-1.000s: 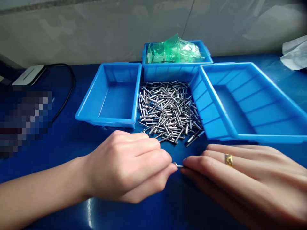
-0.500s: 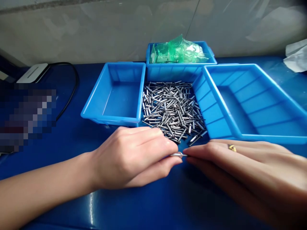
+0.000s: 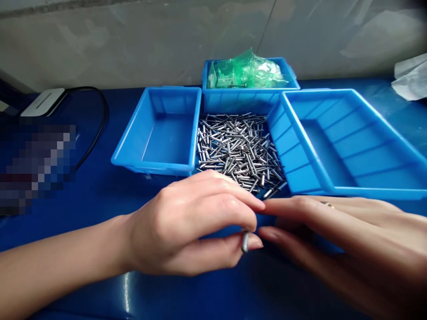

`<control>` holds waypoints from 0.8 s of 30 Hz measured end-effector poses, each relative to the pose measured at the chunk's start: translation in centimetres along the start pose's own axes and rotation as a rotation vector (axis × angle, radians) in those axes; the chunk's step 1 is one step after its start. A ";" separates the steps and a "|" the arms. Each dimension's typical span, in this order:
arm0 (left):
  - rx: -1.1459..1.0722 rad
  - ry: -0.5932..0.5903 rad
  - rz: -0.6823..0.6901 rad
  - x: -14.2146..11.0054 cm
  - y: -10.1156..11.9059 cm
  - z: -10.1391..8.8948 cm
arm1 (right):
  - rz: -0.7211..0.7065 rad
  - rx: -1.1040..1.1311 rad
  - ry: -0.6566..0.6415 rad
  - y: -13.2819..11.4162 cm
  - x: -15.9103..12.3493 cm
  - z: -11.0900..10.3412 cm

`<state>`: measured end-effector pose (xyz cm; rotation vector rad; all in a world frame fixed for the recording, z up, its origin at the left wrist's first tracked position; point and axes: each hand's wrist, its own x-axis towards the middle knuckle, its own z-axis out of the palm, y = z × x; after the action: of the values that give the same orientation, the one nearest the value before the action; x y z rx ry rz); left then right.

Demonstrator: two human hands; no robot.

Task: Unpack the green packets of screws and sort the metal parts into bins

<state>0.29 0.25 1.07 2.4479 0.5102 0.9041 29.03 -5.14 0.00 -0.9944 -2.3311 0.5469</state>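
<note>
The table (image 3: 100,195) is deep, glossy blue with a white highlight streak. The left bin (image 3: 153,167), the back bin (image 3: 240,101) and the right bin (image 3: 376,166) are bright blue; the right bin carries darker blue stripes along its walls and a darker blue floor. The plastic bag (image 3: 243,71) is translucent green, with clear, whitish glare areas. The pile of metal pins (image 3: 233,151) is silver-grey with dark gaps; some pins show banded shanks. The single pin (image 3: 245,242) is silver-grey. The ring (image 3: 328,204) is gold-coloured. The wall (image 3: 150,44) is grey with paler smears. The flat box (image 3: 43,101) is white, its cable (image 3: 104,120) black. The crumpled sheet (image 3: 412,82) is white.
</note>
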 end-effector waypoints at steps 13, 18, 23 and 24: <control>0.252 -0.074 0.085 -0.2 -0.7 0.6 | -0.080 -0.134 -0.074 0.4 -0.6 -0.1; 0.205 -0.058 0.032 -0.2 -0.5 0.5 | -0.142 -0.207 -0.066 0.3 0.9 -0.7; 0.179 -0.026 0.048 0.1 -0.5 0.3 | -0.150 -0.231 -0.054 0.3 1.5 -1.0; 0.171 -0.020 0.067 0.1 -0.5 0.4 | -0.156 -0.229 -0.061 0.3 1.4 -1.0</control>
<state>0.52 0.63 0.60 2.6396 0.5212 0.8953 28.98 -3.75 1.02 -0.8953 -2.5423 0.2558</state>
